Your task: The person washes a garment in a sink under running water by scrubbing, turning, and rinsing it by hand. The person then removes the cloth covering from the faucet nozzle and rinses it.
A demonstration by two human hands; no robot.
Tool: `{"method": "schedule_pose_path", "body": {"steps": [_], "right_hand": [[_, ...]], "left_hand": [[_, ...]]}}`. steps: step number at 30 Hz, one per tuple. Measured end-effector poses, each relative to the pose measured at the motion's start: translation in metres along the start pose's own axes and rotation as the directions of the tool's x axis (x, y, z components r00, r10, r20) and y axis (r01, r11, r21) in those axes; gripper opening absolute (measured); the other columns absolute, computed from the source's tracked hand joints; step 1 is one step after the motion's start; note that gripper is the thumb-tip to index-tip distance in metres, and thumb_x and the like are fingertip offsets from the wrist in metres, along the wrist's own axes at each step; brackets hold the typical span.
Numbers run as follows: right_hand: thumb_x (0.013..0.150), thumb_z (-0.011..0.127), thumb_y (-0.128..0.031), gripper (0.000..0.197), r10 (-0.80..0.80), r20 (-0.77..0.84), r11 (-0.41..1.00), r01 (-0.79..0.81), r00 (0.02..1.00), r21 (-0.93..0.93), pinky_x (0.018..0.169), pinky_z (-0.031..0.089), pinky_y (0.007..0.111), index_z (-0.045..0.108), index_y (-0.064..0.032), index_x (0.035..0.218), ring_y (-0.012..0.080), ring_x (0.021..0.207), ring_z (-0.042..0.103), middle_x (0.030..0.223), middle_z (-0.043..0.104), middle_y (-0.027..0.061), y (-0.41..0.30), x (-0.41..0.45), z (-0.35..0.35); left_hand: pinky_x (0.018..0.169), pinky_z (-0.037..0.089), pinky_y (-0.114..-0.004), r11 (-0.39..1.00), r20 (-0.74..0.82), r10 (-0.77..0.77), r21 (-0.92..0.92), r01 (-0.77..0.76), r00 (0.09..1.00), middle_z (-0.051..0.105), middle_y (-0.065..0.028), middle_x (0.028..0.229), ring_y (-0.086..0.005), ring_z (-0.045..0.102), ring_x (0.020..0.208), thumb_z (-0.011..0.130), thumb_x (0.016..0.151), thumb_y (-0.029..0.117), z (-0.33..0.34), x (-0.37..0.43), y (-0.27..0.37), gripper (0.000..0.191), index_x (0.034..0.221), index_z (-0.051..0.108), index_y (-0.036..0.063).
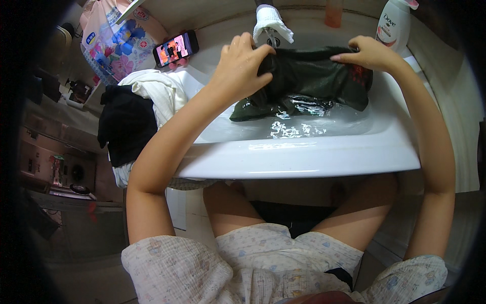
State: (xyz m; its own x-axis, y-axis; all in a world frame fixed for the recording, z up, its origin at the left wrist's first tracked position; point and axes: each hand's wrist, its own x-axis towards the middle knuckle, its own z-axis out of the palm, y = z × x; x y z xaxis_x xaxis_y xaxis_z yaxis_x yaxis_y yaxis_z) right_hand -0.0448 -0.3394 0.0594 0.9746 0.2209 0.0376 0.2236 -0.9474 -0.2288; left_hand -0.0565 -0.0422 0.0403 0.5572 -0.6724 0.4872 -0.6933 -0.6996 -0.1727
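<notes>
A wet dark green garment (303, 74) with a red printed patch near its right end is stretched between my two hands over a white sink (300, 157). Its lower folds dip into the water (246, 131). My left hand (243, 64) grips the garment's left end, thumb and forefinger around the bunched cloth. At the upper right edge, my right hand (366, 55) pinches the fabric with the thumb in front. Water runs from a faucet wrapped in white cloth (269, 21), just behind the garment.
Black cloth (127, 125) and white cloth (163, 89) are heaped on the sink's left rim. Behind them stand a phone (175, 48) showing a picture and a floral detergent bag (119, 41). A Dove bottle (393, 24) and an orange container (333, 14) are at the back.
</notes>
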Motion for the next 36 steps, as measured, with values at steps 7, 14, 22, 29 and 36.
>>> {"method": "schedule_pose_path", "body": {"steps": [7, 14, 22, 29, 36], "right_hand": [[0.067, 0.065, -0.06, 0.076, -0.05, 0.083, 0.997, 0.045, 0.995, 0.064, 0.083, 0.041, 0.038, 0.044, -0.0041, 0.113, 0.0337, 0.098, 0.053, 0.106, 0.053, 0.0245, 0.0, -0.004, 0.03], [0.081, 0.031, -0.069, 0.066, 0.125, 0.363, 0.986, -0.156, 0.923, 0.057, 0.102, 0.024, 0.048, 0.025, -0.0349, 0.137, 0.0371, 0.129, 0.023, 0.139, 0.023, 0.0228, -0.028, 0.0, 0.074], [0.084, 0.022, -0.067, 0.063, 0.177, 0.463, 0.906, -0.328, 0.868, 0.267, 0.102, 0.025, 0.051, 0.016, -0.0367, 0.139, 0.0379, 0.128, 0.027, 0.146, 0.018, 0.0114, -0.036, 0.015, 0.103], [0.082, 0.026, -0.07, 0.075, -0.24, 0.53, 0.226, -0.484, 0.813, 0.845, 0.075, 0.05, 0.029, 0.05, -0.0118, 0.122, 0.0137, 0.087, 0.06, 0.105, 0.06, 0.0081, -0.046, 0.02, 0.12], [0.082, 0.054, -0.044, 0.047, -0.357, 0.401, 0.189, -0.356, 0.844, 0.915, 0.075, 0.049, 0.032, 0.054, -0.0093, 0.114, 0.0189, 0.091, 0.06, 0.107, 0.06, 0.0085, -0.067, 0.006, 0.105]], "left_hand": [[0.088, 0.042, -0.043, 0.973, 0.408, -0.047, -0.189, 0.134, 0.912, 0.046, -0.0217, 0.115, -0.038, 0.049, 0.104, 0.07, 0.068, 0.044, 0.008, -0.01, 0.016, 0.062, 0.119, 0.05, 0.0152], [0.089, 0.041, -0.045, 0.917, 0.706, -0.208, -0.101, 0.387, 0.677, 0.042, -0.0287, 0.116, -0.0441, 0.048, 0.106, 0.072, 0.051, 0.067, 0.043, -0.019, 0.024, 0.109, 0.136, 0.028, 0.0145], [0.1, 0.03, -0.046, 0.776, 0.778, -0.27, -0.173, 0.606, 0.567, 0.028, -0.0368, 0.127, -0.0492, 0.03, 0.122, 0.072, 0.05, 0.068, 0.072, -0.017, 0.032, 0.128, 0.139, 0.009, 0.0014], [0.103, 0.028, -0.034, 0.369, 0.643, -0.18, -0.658, 0.657, 0.745, 0.036, -0.0241, 0.129, -0.029, 0.036, 0.122, 0.078, 0.062, 0.045, 0.087, -0.01, 0.037, 0.111, 0.134, 0.01, -0.0076], [0.086, 0.042, -0.03, -0.032, 0.659, -0.201, -0.744, 0.668, 0.725, 0.058, -0.0077, 0.103, -0.0157, 0.052, 0.099, 0.063, 0.082, 0.027, 0.06, -0.001, 0.063, 0.039, 0.112, 0.052, 0.0023]]}}
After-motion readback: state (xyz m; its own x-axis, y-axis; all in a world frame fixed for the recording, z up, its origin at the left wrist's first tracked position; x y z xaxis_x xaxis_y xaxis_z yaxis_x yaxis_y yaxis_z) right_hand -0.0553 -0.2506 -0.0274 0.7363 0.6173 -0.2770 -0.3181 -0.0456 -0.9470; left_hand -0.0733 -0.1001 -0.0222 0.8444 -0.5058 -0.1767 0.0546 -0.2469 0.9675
